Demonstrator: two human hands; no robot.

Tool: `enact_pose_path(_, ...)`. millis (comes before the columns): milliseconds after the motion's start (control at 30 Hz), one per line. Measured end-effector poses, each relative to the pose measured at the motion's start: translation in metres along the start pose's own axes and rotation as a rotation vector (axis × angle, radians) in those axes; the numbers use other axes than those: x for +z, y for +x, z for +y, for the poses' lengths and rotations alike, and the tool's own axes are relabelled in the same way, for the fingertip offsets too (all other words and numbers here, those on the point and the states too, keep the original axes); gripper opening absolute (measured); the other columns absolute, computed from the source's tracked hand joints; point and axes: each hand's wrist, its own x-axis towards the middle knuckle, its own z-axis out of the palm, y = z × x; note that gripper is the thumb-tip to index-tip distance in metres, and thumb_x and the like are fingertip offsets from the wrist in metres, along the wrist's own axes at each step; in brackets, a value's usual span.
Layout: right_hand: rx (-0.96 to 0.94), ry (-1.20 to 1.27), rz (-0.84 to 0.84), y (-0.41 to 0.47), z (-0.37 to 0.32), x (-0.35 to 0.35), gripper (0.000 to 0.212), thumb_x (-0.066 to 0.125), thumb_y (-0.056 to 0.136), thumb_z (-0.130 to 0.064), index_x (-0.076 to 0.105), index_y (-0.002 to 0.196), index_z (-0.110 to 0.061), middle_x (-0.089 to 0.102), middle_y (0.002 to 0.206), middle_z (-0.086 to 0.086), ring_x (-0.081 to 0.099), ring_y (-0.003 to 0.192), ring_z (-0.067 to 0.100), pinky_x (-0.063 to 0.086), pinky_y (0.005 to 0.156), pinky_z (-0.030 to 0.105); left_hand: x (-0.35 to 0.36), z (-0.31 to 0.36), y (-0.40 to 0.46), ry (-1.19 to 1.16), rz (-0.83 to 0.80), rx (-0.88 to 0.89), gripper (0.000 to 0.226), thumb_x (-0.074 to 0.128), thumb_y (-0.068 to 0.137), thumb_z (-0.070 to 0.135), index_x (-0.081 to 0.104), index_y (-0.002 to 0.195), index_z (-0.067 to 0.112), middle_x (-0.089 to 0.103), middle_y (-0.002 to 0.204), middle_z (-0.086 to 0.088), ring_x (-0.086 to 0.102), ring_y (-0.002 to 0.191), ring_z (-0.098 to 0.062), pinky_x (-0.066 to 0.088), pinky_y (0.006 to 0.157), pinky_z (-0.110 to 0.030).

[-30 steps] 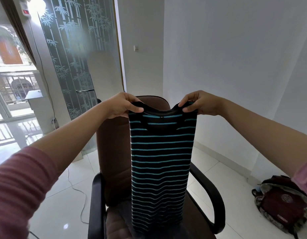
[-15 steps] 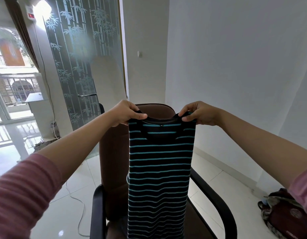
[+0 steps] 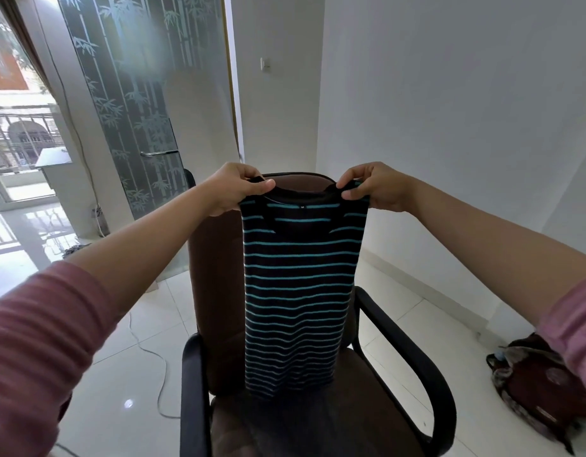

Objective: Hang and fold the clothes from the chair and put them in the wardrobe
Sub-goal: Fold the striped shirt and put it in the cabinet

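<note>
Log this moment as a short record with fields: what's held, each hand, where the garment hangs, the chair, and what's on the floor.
held: striped shirt, black with teal stripes
left hand: pinching one shoulder
right hand: pinching the other shoulder
garment: hanging straight, hem near the seat; contact unclear
chair: brown, black armrests, behind the shirt
floor: bag at right, cable at left

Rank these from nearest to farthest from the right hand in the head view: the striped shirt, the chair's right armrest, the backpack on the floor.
1. Striped shirt: pinched at its shoulder by the right hand, so touching.
2. Chair's right armrest: below the hand, beside the seat.
3. Backpack: on the floor, low and far to the right, against the wall.
</note>
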Motion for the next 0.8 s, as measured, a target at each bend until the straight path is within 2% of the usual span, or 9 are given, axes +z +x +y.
enact_pose_path(233,0.006,0.006,-0.018,-0.017,-0.004,0.010,0.024,0.057,0.086,0.011,0.065,0.080,-0.010,0.069,0.078,0.000,0.068,0.072,0.012,0.055,0.064,0.020,0.000,0.002,-0.021,0.014,-0.010,0.024,0.015,0.066,0.086,0.021,0.061,0.081,0.008,0.064,0.076,-0.005,0.065,0.064,-0.009,0.052,0.054,-0.017)
enact_pose_path(400,0.020,0.018,-0.069,-0.057,0.008,0.025,0.022,0.057,0.086,0.011,0.065,0.083,-0.009,0.069,0.081,0.003,0.068,0.076,0.014,0.055,0.067,0.021,0.018,0.000,-0.061,0.075,-0.062,0.012,0.017,0.068,0.083,0.022,0.065,0.085,0.005,0.065,0.078,-0.006,0.065,0.071,-0.014,0.054,0.059,-0.019)
enact_pose_path(533,0.032,0.052,-0.152,-0.111,0.034,0.045,0.021,0.058,0.084,0.011,0.066,0.083,-0.008,0.069,0.084,0.006,0.068,0.078,0.018,0.057,0.069,0.025,0.043,-0.013,-0.115,0.123,-0.108,-0.010,0.020,0.069,0.081,0.024,0.067,0.083,0.004,0.065,0.077,-0.007,0.065,0.072,-0.016,0.056,0.066,-0.026)
enact_pose_path(667,0.088,0.130,-0.241,-0.179,0.071,0.074,0.029,0.058,0.083,0.013,0.071,0.075,-0.012,0.070,0.083,0.008,0.069,0.077,0.020,0.057,0.065,0.024,0.082,-0.035,-0.188,0.077,-0.137,-0.071,0.029,0.072,0.078,0.025,0.065,0.086,-0.003,0.063,0.077,-0.012,0.062,0.074,-0.022,0.053,0.073,-0.036)
enact_pose_path(800,0.154,0.168,-0.290,-0.250,0.114,0.109,0.025,0.059,0.083,0.013,0.069,0.080,-0.009,0.071,0.085,0.009,0.069,0.078,0.021,0.058,0.069,0.026,0.124,-0.058,-0.268,0.067,-0.204,-0.151,0.036,0.074,0.067,0.037,0.067,0.079,0.003,0.060,0.075,-0.015,0.056,0.072,-0.027,0.047,0.068,-0.035)
